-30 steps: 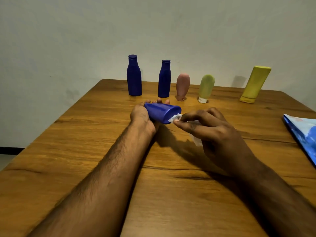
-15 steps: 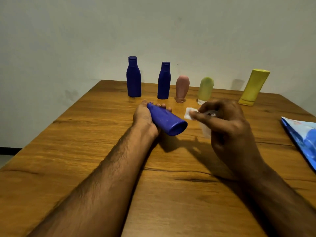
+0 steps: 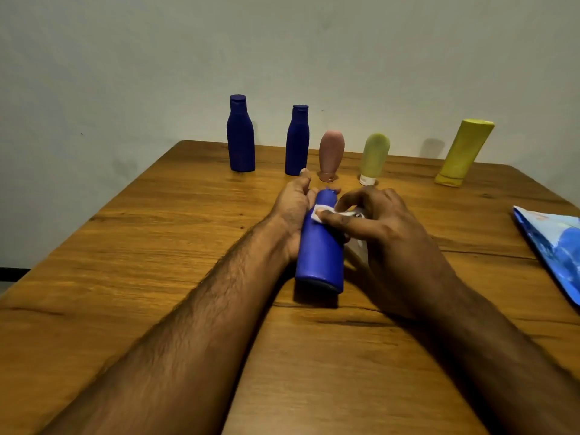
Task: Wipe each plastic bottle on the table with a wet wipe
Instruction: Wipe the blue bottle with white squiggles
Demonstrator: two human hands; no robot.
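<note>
A blue plastic bottle (image 3: 320,252) lies over the middle of the wooden table (image 3: 125,246), its flat base toward me and its cap pointing away. My left hand (image 3: 293,208) holds it from the left side, fingers reaching round the neck. My right hand (image 3: 379,227) pinches a white wet wipe (image 3: 321,213) and presses it onto the upper side of the bottle near the neck. Part of the wipe hangs hidden under my right palm.
Along the far edge stand two dark blue bottles (image 3: 240,135) (image 3: 297,141), a pink tube (image 3: 331,155), a pale green tube (image 3: 374,158) and a leaning yellow bottle (image 3: 464,152). A blue wet wipe pack (image 3: 555,249) lies at the right edge.
The bottle has swung round so its base faces me. My right hand came back from the right and set the wipe on the bottle's side.
</note>
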